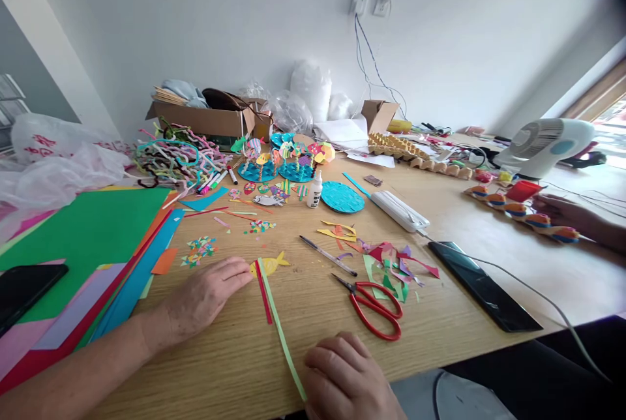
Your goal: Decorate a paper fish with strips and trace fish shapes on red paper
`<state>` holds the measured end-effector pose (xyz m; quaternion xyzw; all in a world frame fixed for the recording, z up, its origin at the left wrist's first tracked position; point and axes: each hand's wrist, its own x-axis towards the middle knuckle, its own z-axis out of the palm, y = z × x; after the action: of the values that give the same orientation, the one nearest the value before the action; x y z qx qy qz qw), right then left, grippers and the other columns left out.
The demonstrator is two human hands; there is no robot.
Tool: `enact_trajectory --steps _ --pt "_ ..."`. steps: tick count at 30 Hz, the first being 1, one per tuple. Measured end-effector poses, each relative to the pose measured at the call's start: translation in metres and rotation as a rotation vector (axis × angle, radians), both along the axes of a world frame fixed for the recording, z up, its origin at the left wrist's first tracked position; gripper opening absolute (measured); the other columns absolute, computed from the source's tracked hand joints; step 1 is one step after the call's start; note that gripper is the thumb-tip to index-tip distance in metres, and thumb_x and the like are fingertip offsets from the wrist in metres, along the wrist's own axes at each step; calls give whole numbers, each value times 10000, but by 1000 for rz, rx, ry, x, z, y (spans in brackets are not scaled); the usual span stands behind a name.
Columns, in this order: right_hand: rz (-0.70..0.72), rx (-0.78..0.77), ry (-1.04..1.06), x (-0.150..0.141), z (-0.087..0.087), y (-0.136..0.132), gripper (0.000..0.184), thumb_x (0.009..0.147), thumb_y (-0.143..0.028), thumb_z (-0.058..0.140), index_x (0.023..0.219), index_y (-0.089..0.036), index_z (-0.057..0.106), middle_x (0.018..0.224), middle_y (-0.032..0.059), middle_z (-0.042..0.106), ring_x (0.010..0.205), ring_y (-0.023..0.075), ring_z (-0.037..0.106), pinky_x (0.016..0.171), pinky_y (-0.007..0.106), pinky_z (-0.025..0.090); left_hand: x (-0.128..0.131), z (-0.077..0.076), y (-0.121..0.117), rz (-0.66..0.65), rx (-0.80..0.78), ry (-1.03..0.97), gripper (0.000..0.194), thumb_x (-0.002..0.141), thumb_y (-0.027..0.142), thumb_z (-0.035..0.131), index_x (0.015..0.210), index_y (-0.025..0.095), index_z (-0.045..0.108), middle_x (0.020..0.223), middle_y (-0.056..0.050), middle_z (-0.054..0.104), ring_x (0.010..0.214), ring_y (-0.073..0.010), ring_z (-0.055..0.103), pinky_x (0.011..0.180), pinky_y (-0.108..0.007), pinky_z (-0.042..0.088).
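A yellow paper fish (278, 262) lies flat on the table, with a red paper strip (265, 296) and a light green paper strip (281, 329) laid across its front part. My left hand (210, 293) rests on the table at the fish's head, fingers stretched out together, fingertips touching its edge. The green strip runs toward me to my right hand (349, 377), whose fingers are curled closed at its near end. Red-handled scissors (379, 309) lie open-bladed to the right, below a pen (327, 255). Coloured paper scraps (391, 270) are beside them.
Coloured paper sheets (88, 224) and a black phone (24, 293) lie left. Behind are a glue bottle (314, 192), a blue disc (342, 197) and pipe cleaners (171, 156). Right are a power bank (398, 211), a dark tablet-like slab (482, 286), a fan (545, 146) and another person's hand (562, 211).
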<state>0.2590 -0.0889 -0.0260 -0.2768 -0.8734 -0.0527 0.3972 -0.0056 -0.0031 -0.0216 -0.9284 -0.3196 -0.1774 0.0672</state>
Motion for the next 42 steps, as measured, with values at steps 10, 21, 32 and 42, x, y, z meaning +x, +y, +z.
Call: enact_trajectory --steps 10,21,32,42 --pt "-100 -511 -239 -27 41 18 117 866 -115 496 806 -177 574 811 16 630 696 121 585 624 201 413 10 12 -4 -179 -95 -5 341 863 39 342 1050 171 595 1020 -58 636 976 -169 557 863 -292 481" --pt "-137 -393 -637 -42 32 40 70 842 -108 546 805 -165 562 805 15 617 674 149 568 580 244 401 14 12 2 -95 -170 -64 297 911 100 317 932 160 607 918 -54 640 878 -172 571 779 -288 497" --pt "-78 -229 -786 -53 29 43 55 814 -103 572 772 -139 571 714 46 599 611 186 549 485 287 397 18 14 -5 -155 -380 -155 270 917 125 341 960 168 604 961 -40 650 912 -156 585 815 -263 474" --pt "-114 -223 -666 -49 20 44 76 825 -93 559 769 -143 568 727 30 600 618 172 536 507 268 387 20 10 -7 -142 -362 -141 241 910 111 383 956 178 610 934 -37 633 870 -161 575 774 -260 476"
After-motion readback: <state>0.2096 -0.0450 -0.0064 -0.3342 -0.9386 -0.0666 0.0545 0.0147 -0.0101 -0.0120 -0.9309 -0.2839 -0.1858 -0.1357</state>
